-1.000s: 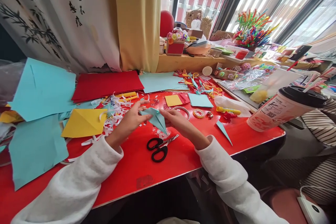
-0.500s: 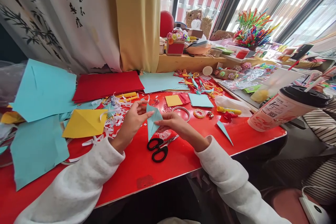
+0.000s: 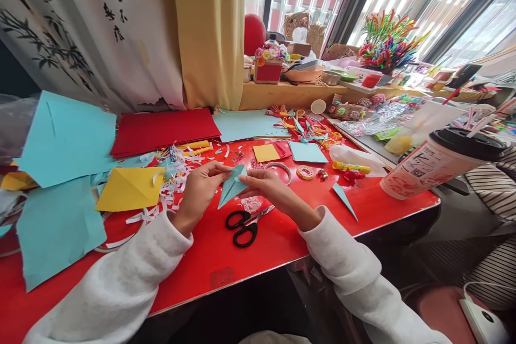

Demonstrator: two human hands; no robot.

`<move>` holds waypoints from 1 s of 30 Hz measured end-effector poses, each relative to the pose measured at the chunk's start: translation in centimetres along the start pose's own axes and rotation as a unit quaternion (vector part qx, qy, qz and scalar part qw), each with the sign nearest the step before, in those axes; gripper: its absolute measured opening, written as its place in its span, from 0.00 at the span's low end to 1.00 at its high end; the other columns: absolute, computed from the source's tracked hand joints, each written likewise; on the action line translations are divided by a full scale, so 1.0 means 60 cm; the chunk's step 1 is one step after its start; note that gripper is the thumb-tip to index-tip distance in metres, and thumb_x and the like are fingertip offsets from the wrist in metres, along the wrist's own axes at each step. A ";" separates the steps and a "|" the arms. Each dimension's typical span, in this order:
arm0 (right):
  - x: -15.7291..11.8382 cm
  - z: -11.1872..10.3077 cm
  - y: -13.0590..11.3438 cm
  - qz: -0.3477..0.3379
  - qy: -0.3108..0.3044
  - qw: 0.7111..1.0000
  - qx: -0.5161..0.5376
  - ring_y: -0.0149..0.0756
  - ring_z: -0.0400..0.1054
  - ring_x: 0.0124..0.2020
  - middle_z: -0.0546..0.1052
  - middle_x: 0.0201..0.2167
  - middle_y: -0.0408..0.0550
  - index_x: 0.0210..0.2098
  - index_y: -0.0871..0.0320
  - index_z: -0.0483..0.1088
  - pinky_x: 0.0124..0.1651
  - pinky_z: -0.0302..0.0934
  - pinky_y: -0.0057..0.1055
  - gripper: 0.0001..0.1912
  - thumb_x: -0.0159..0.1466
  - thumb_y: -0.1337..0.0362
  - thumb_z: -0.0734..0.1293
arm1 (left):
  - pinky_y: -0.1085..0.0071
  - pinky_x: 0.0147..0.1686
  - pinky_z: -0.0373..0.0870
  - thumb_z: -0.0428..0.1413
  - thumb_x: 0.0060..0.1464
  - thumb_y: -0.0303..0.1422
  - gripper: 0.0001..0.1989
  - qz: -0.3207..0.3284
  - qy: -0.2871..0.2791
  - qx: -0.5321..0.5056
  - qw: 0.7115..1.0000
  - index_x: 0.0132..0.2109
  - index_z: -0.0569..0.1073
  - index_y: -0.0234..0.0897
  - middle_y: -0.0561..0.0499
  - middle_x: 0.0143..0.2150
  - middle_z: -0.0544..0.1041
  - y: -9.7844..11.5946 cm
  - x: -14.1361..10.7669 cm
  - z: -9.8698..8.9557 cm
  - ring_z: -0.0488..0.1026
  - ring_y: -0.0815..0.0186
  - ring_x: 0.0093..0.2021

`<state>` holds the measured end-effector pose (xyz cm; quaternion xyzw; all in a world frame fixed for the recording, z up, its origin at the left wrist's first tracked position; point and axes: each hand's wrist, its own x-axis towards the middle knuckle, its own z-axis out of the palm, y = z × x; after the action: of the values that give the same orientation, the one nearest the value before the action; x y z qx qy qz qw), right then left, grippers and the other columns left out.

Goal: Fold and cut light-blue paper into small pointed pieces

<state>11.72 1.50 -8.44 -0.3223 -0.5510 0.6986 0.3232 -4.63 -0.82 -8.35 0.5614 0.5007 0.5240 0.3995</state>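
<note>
A light-blue folded piece of paper (image 3: 233, 187) is held between my two hands above the red table, its narrow point hanging toward me. My left hand (image 3: 203, 188) pinches its upper left edge. From the other side, my right hand (image 3: 271, 189) is closed on its right edge, the fingers partly behind the paper. Just below lies a pair of scissors (image 3: 246, 226) with black handles, blades pointing away to the right. Farther right rests a thin blue folded triangle (image 3: 345, 201).
Blue sheets (image 3: 66, 140) and a yellow sheet (image 3: 129, 189) lie left, beside white paper shreds (image 3: 177, 183). Behind are red sheets (image 3: 165, 131) and a stack of blue squares (image 3: 308, 152). A roll of tape (image 3: 281, 167) lies past my hands. A lidded cup (image 3: 427, 169) leans at the right.
The folded blue paper has turned in my hands, its lower point swinging to the left. Both hands keep their pinch and have shifted only slightly.
</note>
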 end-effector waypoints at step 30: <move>0.007 -0.008 0.014 -0.081 0.046 0.993 -0.066 0.30 0.70 0.27 0.74 0.27 0.44 0.34 0.61 0.72 0.34 0.68 0.29 0.16 0.51 0.55 0.67 | 0.67 0.43 0.66 0.55 0.48 0.39 0.13 0.051 -0.055 0.051 0.996 0.40 0.75 0.39 0.50 0.40 0.76 -0.008 -0.005 0.008 0.70 0.62 0.42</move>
<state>11.79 1.95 -9.42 -0.3288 -0.6048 0.6167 0.3818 -4.23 -0.99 -8.94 0.6341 0.4749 0.4853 0.3699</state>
